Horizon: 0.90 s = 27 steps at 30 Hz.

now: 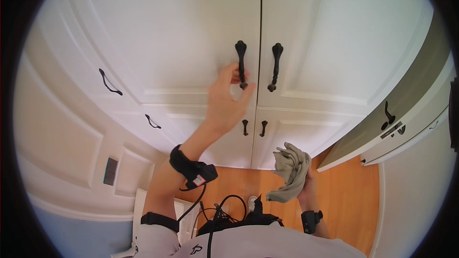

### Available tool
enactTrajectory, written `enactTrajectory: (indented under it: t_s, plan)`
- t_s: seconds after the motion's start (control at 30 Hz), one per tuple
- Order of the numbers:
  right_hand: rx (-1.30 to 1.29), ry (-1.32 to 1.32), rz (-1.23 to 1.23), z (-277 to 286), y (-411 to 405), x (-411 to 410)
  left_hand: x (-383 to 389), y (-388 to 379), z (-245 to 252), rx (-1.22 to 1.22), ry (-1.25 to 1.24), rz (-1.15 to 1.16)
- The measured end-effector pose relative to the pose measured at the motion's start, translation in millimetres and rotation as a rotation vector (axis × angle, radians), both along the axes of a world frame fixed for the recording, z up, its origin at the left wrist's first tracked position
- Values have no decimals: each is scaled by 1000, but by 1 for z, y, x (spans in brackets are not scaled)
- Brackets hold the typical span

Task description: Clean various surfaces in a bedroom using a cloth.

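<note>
My left hand (228, 95) is at the black handle (241, 55) of the upper left door of a white wardrobe (186, 25). The fingers hook behind the handle's lower part, and the thumb stands out to its right. A matching black handle (276, 65) sits across the narrow gap on the upper right door. Both doors are closed. Lower right, my right hand (306, 188) grips a bunched grey-green cloth (292, 172), which covers most of the fingers. The cloth hangs in loose folds in front of the wardrobe's lower door.
Small handles (245, 128) mark the lower doors. At right, a room door (353, 139) with a black lever (389, 114) stands ajar. A wall switch (110, 171) is at left. Black cables (224, 209) loop near my body, above the wooden floor (344, 193).
</note>
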State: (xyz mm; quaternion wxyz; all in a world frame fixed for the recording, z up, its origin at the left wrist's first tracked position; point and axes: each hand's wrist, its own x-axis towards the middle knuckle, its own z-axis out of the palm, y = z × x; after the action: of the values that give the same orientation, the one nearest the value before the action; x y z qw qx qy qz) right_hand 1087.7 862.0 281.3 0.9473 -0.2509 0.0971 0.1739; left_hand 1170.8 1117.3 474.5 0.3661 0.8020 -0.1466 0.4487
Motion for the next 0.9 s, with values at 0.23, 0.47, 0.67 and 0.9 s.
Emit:
enactTrajectory:
  t_s: [0.23,0.47,0.67,0.9]
  plan:
    - [11,-35,-22,-5,-23,-34,-12,-24,-5,-341,215,-123]
    - [38,-278,144,42,26,-37,-152,-16,-10,-474,182,-149]
    - [-95,-1171,71,226,143,-59,-239,16,-4,-601,144,-30]
    - [-314,-1820,-792,296,298,-156,-323,95,-16,-774,109,103]
